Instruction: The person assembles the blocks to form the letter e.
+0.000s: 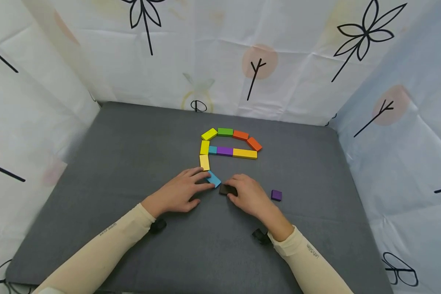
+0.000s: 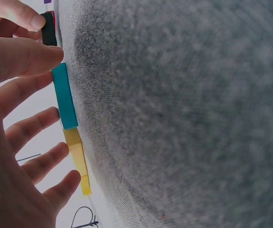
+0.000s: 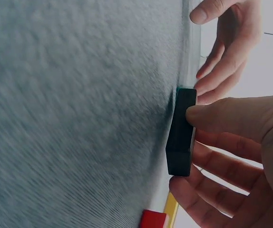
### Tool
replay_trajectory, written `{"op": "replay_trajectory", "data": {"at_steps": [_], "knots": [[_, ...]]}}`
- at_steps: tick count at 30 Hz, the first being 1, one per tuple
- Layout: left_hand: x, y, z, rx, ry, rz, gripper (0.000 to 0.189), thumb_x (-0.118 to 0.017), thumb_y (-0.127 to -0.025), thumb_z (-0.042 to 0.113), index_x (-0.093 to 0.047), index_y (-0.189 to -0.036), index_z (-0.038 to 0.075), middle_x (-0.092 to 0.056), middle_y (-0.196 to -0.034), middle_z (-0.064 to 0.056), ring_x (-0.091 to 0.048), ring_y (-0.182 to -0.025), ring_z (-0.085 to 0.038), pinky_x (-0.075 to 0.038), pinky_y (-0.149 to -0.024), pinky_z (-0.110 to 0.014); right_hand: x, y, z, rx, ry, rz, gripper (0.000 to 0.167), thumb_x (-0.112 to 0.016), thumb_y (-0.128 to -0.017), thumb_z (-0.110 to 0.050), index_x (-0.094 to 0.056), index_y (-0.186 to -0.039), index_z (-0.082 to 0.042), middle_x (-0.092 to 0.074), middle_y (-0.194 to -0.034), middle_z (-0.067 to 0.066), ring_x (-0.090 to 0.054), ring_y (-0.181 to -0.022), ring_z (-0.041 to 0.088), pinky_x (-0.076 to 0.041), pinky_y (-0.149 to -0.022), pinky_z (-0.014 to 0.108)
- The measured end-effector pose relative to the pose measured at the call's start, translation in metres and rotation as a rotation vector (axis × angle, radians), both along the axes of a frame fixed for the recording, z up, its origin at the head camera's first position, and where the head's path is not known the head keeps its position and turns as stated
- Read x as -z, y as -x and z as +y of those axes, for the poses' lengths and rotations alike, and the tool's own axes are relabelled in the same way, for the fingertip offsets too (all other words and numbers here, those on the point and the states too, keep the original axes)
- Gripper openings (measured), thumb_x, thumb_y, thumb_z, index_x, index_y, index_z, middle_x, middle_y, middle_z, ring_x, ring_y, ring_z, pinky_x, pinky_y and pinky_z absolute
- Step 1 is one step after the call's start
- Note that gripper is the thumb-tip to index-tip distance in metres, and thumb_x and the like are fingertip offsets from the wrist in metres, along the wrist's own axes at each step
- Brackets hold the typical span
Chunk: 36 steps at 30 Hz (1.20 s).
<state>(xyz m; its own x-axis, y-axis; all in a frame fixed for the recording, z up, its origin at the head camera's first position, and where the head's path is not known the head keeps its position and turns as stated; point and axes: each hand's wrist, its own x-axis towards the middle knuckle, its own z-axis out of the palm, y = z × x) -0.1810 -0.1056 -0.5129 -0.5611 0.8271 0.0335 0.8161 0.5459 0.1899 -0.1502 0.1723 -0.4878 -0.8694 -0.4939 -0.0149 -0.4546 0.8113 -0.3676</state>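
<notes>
On the grey table, my right hand (image 1: 248, 195) pinches a black block (image 1: 228, 190) between thumb and fingers; in the right wrist view the black block (image 3: 180, 133) lies on edge against the cloth. My left hand (image 1: 181, 191) is spread with fingers fairly straight, its fingertips touching the light blue block (image 1: 214, 179). That block sits at a slant below a pale yellow block (image 1: 204, 162). A gap is visible between the blue and black blocks. In the left wrist view the teal-blue block (image 2: 65, 97) runs beside the fingertips.
Beyond the hands, a curved row joins yellow (image 1: 204, 147), green (image 1: 225, 132) and orange blocks (image 1: 240, 135). Inside it runs a straight row with a purple block (image 1: 225, 151) and a long yellow one (image 1: 244, 153). A loose dark purple block (image 1: 276, 195) lies to the right.
</notes>
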Motion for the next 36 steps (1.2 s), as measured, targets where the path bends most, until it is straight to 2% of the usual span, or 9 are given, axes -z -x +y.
{"op": "replay_trajectory", "data": {"at_steps": [10, 20, 36], "knots": [[0.000, 0.001, 0.001, 0.005, -0.019, -0.003, 0.061, -0.079, -0.098, 0.028, -0.063, -0.156, 0.024, -0.047, -0.164, -0.013, -0.039, -0.152, -0.042, -0.034, -0.121, -0.062, -0.004, 0.009, 0.004, 0.016, -0.039, 0.020, 0.033, -0.085, -0.097, -0.015, -0.079, -0.129, -0.011, -0.073, -0.121, 0.005, -0.067, -0.113, 0.026, -0.057, -0.099, 0.046], [0.001, 0.000, 0.002, -0.010, 0.008, -0.016, 0.064, -0.078, -0.098, 0.031, -0.059, -0.159, 0.026, -0.044, -0.166, -0.012, -0.036, -0.153, -0.041, -0.032, -0.122, -0.061, 0.001, 0.010, 0.003, 0.013, -0.047, 0.015, 0.032, -0.085, -0.096, -0.013, -0.080, -0.128, -0.011, -0.073, -0.120, 0.005, -0.067, -0.112, 0.025, -0.057, -0.098, 0.046], [-0.003, 0.000, 0.003, -0.013, 0.014, -0.021, 0.064, -0.080, -0.096, 0.034, -0.061, -0.157, 0.025, -0.046, -0.164, -0.012, -0.038, -0.151, -0.042, -0.031, -0.122, -0.062, 0.004, 0.011, 0.001, 0.018, -0.040, -0.004, 0.033, -0.084, -0.097, -0.012, -0.079, -0.130, -0.012, -0.073, -0.124, 0.006, -0.067, -0.114, 0.027, -0.057, -0.098, 0.048]]}}
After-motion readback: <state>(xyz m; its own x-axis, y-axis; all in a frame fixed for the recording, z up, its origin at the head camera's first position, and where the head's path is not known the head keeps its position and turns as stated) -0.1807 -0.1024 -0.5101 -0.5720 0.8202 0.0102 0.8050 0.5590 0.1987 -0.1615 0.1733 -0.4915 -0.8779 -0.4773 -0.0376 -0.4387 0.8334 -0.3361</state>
